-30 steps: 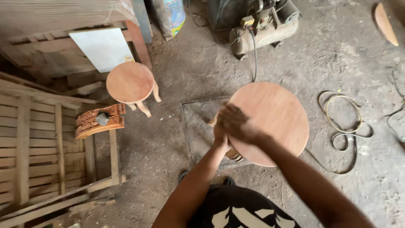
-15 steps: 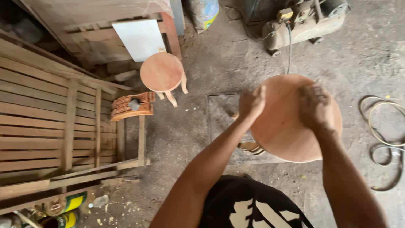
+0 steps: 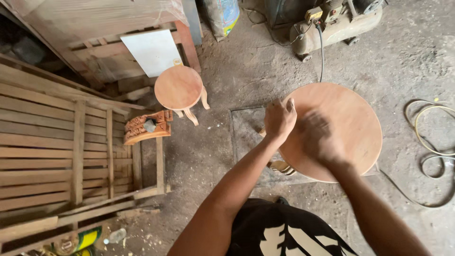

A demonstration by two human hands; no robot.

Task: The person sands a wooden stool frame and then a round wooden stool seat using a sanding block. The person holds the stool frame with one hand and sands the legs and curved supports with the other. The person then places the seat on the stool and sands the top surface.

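Head view, and I'm looking straight down at the round reddish-brown wooden tabletop, standing on the dusty concrete floor right in front of me. My left hand sits at the top's left edge, fingers curled loosely over the rim, steadying it. My right hand is flat on the surface just beside it and blurred with motion; I can't tell whether those fingers are pressed flat or bunched around something small. Half a second ago the right hand was out near the far right edge; now it has swept back in toward the left one, so I judge I'm rubbing across the face in passes, and the left half is getting its turn.

Edges next: the tabletop's rim is clear all the way round, with a curved pale leg peeking out underneath at the lower left. Coiled yellowish hose lies well apart to the right. A small round wooden stool stands off to the upper left, with a carved wooden piece beside it and the slatted wooden frame beyond. The dirty cream air compressor sits up top. Open floor between all of these gives my elbows plenty of room.
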